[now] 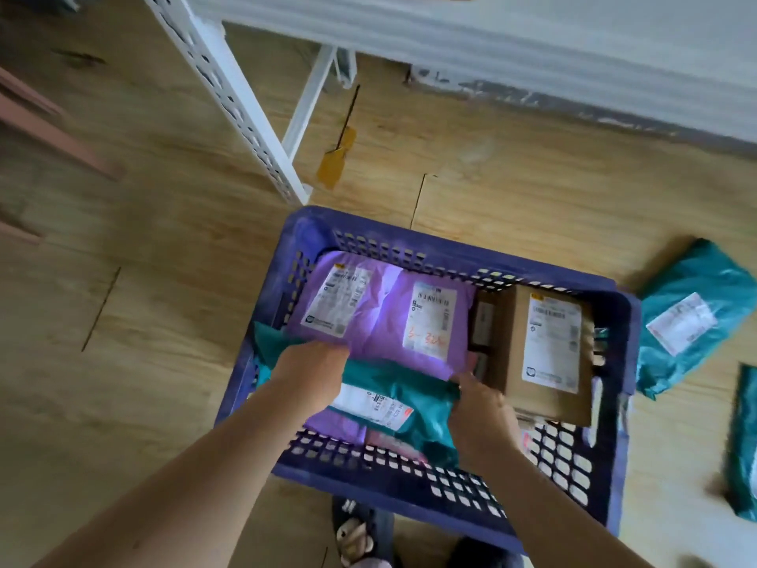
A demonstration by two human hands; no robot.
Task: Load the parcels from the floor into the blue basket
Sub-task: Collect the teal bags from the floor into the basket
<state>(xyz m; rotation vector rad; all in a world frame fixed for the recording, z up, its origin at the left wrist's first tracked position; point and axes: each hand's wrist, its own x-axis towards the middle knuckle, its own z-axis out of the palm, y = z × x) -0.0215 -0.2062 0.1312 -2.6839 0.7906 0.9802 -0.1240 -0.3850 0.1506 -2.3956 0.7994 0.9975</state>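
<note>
The blue basket [413,239] stands on the wooden floor just in front of my feet. Inside lie two purple mailer bags [381,317] with white labels, a brown cardboard box [545,354] at the right, and a teal mailer bag [409,395] on top near the front. My left hand [311,375] grips the teal bag's left end. My right hand [479,407] holds its right end, beside the box. Two more teal parcels lie on the floor to the right of the basket: one [692,317] near its far corner, one [743,444] at the frame's edge.
A white perforated metal shelf frame [241,108] stands behind the basket to the left. A yellow paper scrap [334,166] lies by its foot. The wall's skirting [573,104] runs along the back. A pink piece of furniture [49,129] sits far left.
</note>
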